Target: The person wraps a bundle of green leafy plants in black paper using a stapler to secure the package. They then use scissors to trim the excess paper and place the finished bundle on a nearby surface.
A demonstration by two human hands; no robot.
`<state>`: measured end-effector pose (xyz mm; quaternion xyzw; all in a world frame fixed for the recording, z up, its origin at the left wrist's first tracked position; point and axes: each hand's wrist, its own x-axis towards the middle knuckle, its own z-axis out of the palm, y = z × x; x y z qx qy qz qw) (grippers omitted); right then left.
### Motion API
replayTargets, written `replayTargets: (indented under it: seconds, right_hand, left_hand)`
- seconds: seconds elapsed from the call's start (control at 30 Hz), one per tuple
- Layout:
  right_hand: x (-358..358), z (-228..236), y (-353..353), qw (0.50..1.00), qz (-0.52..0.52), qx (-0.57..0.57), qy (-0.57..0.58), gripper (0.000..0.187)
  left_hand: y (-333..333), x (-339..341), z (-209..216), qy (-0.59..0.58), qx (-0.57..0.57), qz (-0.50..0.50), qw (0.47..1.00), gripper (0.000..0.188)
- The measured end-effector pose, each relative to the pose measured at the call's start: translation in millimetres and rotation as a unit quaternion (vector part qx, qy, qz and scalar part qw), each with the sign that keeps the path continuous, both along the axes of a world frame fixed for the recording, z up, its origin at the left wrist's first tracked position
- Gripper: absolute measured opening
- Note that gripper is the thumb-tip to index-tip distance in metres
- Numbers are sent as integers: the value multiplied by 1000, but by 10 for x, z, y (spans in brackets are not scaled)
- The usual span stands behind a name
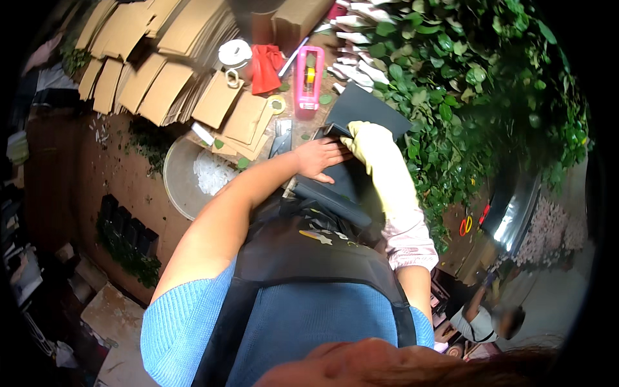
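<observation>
My bare left hand (320, 159) lies flat on a dark grey wrapping sheet (348, 180), its fingers stretched out. Beside it my right hand (364, 138), in a long pale yellow glove, has its fingers bent over a folded black edge of the sheet. Past the glove, a flat dark sheet (371, 109) sticks out toward the leaves. Nearer my body, a dark rolled part (332, 201) lies against my black apron (309, 251). What sits under the gloved fingertips is mostly hidden.
Leafy green stems (445, 97) fill the right side. Beyond my hands stand a pink tape dispenser (309, 77), a tape roll (276, 104) and a metal blade-like tool (281, 137). Cardboard pieces (167, 84) and a basin (180, 174) of white scraps are at left. Another person (480, 322) is at lower right.
</observation>
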<state>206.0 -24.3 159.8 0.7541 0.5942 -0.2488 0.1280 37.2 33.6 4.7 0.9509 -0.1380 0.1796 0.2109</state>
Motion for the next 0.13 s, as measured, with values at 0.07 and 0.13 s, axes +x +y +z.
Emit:
replayTargets:
  seconds: [0.07,0.13]
  right_hand:
    - [-284,46,266,975,93,180,85,33]
    - [-659,241,439,915,144,348,147,35]
  left_hand:
    - [-20,-115,-112,139,-51,23,989,83]
    - [-69,-110,-60,65,-21,56,996,84]
